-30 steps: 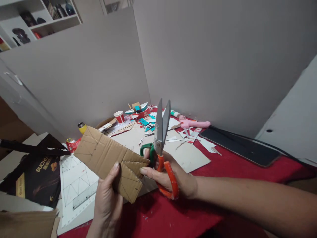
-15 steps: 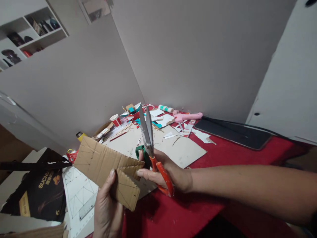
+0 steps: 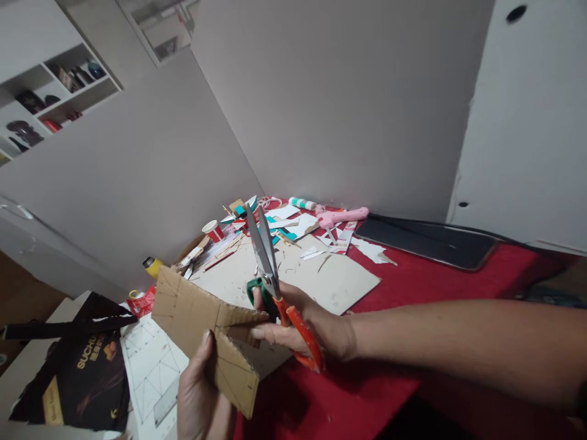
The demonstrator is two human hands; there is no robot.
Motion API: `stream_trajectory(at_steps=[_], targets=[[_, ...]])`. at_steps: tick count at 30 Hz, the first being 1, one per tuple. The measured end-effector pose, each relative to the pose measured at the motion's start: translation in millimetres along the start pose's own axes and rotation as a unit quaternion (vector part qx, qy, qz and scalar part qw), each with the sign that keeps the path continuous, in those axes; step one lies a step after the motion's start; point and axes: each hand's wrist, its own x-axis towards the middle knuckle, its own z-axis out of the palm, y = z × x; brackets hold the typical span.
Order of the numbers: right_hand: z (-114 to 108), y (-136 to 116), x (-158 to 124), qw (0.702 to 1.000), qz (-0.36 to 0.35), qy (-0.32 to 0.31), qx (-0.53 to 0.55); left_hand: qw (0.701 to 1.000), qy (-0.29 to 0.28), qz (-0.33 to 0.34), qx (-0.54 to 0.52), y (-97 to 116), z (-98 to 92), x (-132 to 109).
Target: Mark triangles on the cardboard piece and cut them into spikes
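Note:
A piece of corrugated cardboard (image 3: pixel 188 311) with pencil lines is gripped by my left hand (image 3: pixel 204 391), thumb on its face and the other fingers hidden behind. A slit splits its right side into two flaps. My right hand (image 3: pixel 316 327) holds a pair of scissors (image 3: pixel 266 253) with orange and green handles, blades pointing up and slightly apart, clear of the cardboard. The right thumb and fingers also pinch the upper flap near the slit.
Paper scraps (image 3: pixel 302 225), a pink glue gun (image 3: pixel 342 217), a red-and-white cup (image 3: pixel 213 230) and a dark flat panel (image 3: pixel 426 241) lie on the red table (image 3: pixel 413 287). At left are a drawn sheet (image 3: pixel 153 373) and a black printed bag (image 3: pixel 87 373).
The view has shifted and tilted slightly. The upper flap appears bent a little further away from the lower one, while both hands keep their holds.

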Motion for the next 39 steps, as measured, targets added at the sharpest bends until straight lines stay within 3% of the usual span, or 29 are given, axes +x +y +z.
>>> stream_trajectory(at_steps=[7, 15, 18, 25, 30, 34, 35, 37, 39], targets=[[-4.6, -8.8, 1.9, 0.999, -0.019, -0.016, -0.021, 0.999, -0.018, -0.03, 0.001, 4.0, -11.2, -5.4], [-2.8, 2.9, 2.6, 0.999, -0.011, -0.01, 0.034, 1.0, -0.017, -0.026, 0.002, 4.3, -13.1, -4.1], [-3.2, 8.1, 3.4, 0.998, 0.015, -0.016, 0.062, 1.0, 0.026, -0.011, 0.013, -0.1, -13.9, -1.1], [-1.8, 8.2, 3.1, 0.994, 0.074, -0.038, 0.074, 0.978, 0.193, 0.065, 0.033, -19.1, 3.3, 4.3], [-1.9, 3.7, 0.0, 0.996, 0.061, -0.025, 0.054, 0.98, 0.193, 0.03, 0.037, -26.3, 3.1, 8.0], [-5.4, -3.6, 0.1, 0.996, 0.054, -0.05, 0.057, 0.988, 0.15, 0.018, 0.022, 4.0, -1.3, -6.5], [-6.1, -4.6, 1.5, 0.995, 0.06, -0.048, 0.057, 0.992, 0.119, 0.041, 0.003, 17.0, -1.1, -12.8], [-7.6, -3.8, 6.8, 0.995, 0.083, -0.03, 0.055, 0.982, 0.085, 0.16, -0.05, 42.0, 1.2, -24.4], [-10.7, 1.7, 15.4, 0.992, 0.121, 0.001, 0.031, 0.964, 0.128, 0.223, -0.061, 57.2, 5.6, -30.3]])
